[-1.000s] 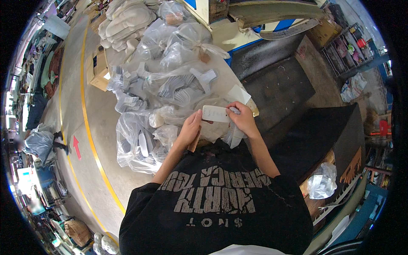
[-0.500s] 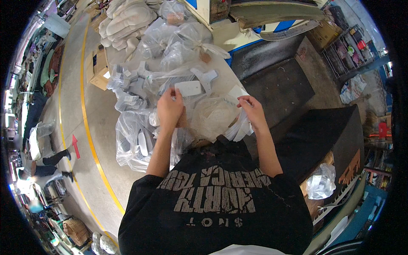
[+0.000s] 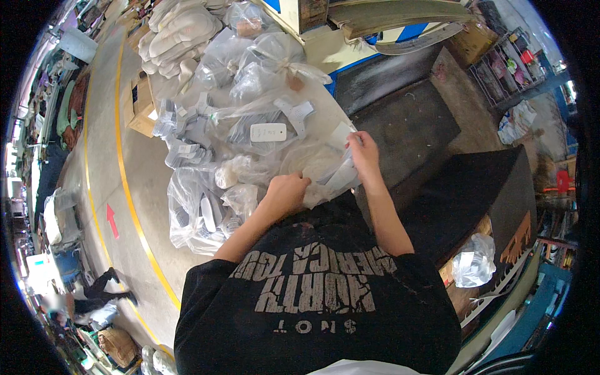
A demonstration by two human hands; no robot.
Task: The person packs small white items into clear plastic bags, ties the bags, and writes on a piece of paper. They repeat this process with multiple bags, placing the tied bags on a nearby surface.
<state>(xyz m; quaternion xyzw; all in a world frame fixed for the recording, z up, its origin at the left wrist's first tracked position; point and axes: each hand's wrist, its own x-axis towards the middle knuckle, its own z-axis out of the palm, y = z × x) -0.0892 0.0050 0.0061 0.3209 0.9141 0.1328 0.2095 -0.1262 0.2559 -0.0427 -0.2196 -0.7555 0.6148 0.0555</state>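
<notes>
My left hand (image 3: 286, 195) is closed, fingers curled and pinching the near part of a clear plastic bag (image 3: 300, 159) in front of my shirt. At the bag's right side, my right hand (image 3: 364, 155) is closed on its edge, beside a flat white piece (image 3: 341, 134). Pale flat pieces (image 3: 340, 176) show through the plastic between my hands. Just beyond lies a white tag (image 3: 269, 132) with a small dark hole, on top of a bag of stacked grey pieces. A grey branched piece (image 3: 295, 117) rests to its right. My fingertips are partly hidden by the plastic.
Knotted clear bags (image 3: 272, 59) and a pile of cream-coloured shaped pieces (image 3: 178, 37) stand farther back. More grey pieces (image 3: 187, 119) and an open bag (image 3: 194, 209) are at left. A cardboard box (image 3: 140, 106) adjoins the yellow-lined floor. Dark panels (image 3: 406, 122) lie at right.
My left hand has moved from beside the white tag down and right onto the near bag. My right hand has shifted slightly left and up, still at the bag's right edge.
</notes>
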